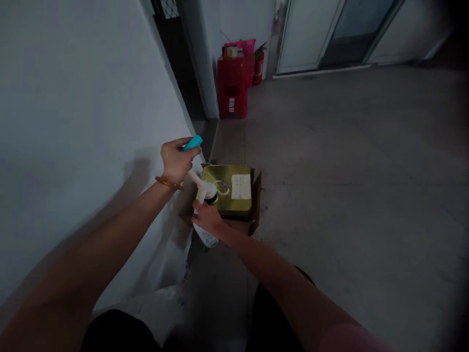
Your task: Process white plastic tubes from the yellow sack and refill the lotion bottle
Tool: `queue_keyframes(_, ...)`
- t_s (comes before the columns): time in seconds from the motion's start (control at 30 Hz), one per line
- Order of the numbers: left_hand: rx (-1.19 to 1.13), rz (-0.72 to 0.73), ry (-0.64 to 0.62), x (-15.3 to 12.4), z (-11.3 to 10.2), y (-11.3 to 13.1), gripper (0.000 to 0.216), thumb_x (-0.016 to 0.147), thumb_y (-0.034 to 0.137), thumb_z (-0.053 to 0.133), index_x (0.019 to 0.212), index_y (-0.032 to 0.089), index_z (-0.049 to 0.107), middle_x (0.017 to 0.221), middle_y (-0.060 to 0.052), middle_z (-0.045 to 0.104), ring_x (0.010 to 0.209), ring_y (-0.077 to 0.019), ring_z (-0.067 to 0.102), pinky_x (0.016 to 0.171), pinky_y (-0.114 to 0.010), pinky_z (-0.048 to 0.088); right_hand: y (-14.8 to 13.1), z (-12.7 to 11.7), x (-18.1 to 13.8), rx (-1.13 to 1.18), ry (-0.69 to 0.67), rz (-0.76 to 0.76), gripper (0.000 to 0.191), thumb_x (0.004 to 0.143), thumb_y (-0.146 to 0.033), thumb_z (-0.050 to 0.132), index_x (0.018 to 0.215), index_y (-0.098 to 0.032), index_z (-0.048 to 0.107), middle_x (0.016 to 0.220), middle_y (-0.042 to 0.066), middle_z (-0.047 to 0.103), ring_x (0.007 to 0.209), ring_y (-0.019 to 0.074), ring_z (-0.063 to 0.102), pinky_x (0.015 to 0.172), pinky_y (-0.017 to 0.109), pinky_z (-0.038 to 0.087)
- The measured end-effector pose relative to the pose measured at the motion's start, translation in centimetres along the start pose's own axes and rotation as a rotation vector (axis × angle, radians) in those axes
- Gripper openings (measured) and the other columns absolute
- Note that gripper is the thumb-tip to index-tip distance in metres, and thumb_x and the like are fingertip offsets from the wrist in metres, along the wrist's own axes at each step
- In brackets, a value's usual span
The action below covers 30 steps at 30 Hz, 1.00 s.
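Observation:
My left hand [178,159] is closed around the bright blue handle [193,142] of what looks like a white hand pump [207,187]. Its white shaft slants down to a collar and black ring at the mouth of a gold-coloured square metal can [223,173]. A short white spout points toward me from the collar. Just below it, my right hand [207,216] is wrapped around a white labelled bottle [208,238], tilted beside the can. The bottle's mouth is hidden by the fingers and spout.
An open cardboard box [257,195] surrounds the can, close to the white wall [91,98] on my left. Farther off stand a red container [232,90] and a fire extinguisher [258,66], near a doorway. Grey concrete floor [348,171] stretches to the right.

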<state>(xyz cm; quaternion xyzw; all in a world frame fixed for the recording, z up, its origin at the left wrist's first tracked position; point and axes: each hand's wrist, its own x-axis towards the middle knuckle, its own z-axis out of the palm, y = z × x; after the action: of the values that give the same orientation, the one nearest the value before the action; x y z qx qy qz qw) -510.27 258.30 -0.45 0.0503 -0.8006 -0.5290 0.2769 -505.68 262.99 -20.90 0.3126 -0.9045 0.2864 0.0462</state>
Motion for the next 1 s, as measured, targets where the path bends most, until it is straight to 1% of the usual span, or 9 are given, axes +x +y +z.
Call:
queue_keyframes(0.1, -0.005, 0.021, 0.004, -0.1, -0.2, 0.7, 0.040, 0.062, 0.024, 0.076, 0.101, 0.014, 0.077, 0.052, 0.006, 0.046, 0.040, -0.0056, 0.035, 0.035, -0.020, 0.028, 0.1, 0.2, 0.0, 0.022, 0.001, -0.007, 0.029, 0.092, -0.034, 0.053, 0.119, -0.021, 0.052, 0.106, 0.009, 0.067, 0.090, 0.0234, 0.066, 0.071, 0.030, 0.051)
queue_keyframes(0.3, 0.035, 0.044, -0.004, 0.0, -0.7, 1.9, 0.036, 0.062, 0.023, 0.077, 0.097, 0.016, 0.076, 0.053, 0.005, 0.048, 0.041, -0.0063, 0.037, 0.034, -0.020, 0.030, 0.0, 0.6, 0.0, 0.043, 0.003, -0.009, 0.032, 0.094, -0.035, 0.051, 0.123, -0.020, 0.050, 0.109, 0.011, 0.066, 0.094, 0.0260, 0.066, 0.074, 0.034, 0.053)
queue_keyframes(0.57, 0.056, 0.008, 0.005, -0.2, -1.7, 4.1, 0.038, 0.062, 0.024, 0.077, 0.099, 0.018, 0.075, 0.053, 0.005, 0.049, 0.040, -0.0072, 0.039, 0.035, -0.021, 0.030, -0.1, 0.3, -0.1, 0.025, -0.001, -0.027, 0.033, 0.094, -0.034, 0.055, 0.124, -0.020, 0.051, 0.109, 0.011, 0.067, 0.092, 0.0255, 0.068, 0.073, 0.033, 0.054)
queue_keyframes(0.73, 0.128, -0.005, 0.006, -0.6, -2.4, 5.8, 0.035, 0.062, 0.028, 0.077, 0.097, 0.020, 0.075, 0.054, 0.003, 0.050, 0.041, -0.0093, 0.043, 0.035, -0.022, 0.030, -0.2, 0.5, 0.0, 0.035, 0.014, -0.032, 0.034, 0.094, -0.034, 0.056, 0.125, -0.020, 0.051, 0.110, 0.011, 0.067, 0.096, 0.0263, 0.068, 0.073, 0.033, 0.055)
queue_keyframes(0.9, 0.140, 0.010, -0.017, 0.3, -2.7, 6.0, 0.033, 0.060, 0.027, 0.080, 0.092, 0.022, 0.074, 0.056, 0.003, 0.050, 0.045, -0.0095, 0.041, 0.039, -0.027, 0.032, -0.2, 0.4, -0.2, 0.062, 0.006, -0.022, 0.031, 0.094, -0.034, 0.056, 0.122, -0.020, 0.053, 0.108, 0.011, 0.067, 0.093, 0.0258, 0.068, 0.072, 0.033, 0.054)
queue_keyframes(1.0, 0.205, 0.039, -0.084, 0.8, -2.4, 5.7, 0.031, 0.064, 0.033, 0.080, 0.093, 0.023, 0.073, 0.055, 0.003, 0.047, 0.049, -0.0112, 0.043, 0.045, -0.029, 0.034, 0.3, 0.5, -0.3, 0.075, -0.006, -0.006, 0.032, 0.095, -0.035, 0.053, 0.123, -0.019, 0.053, 0.110, 0.012, 0.066, 0.097, 0.0266, 0.066, 0.075, 0.034, 0.053)
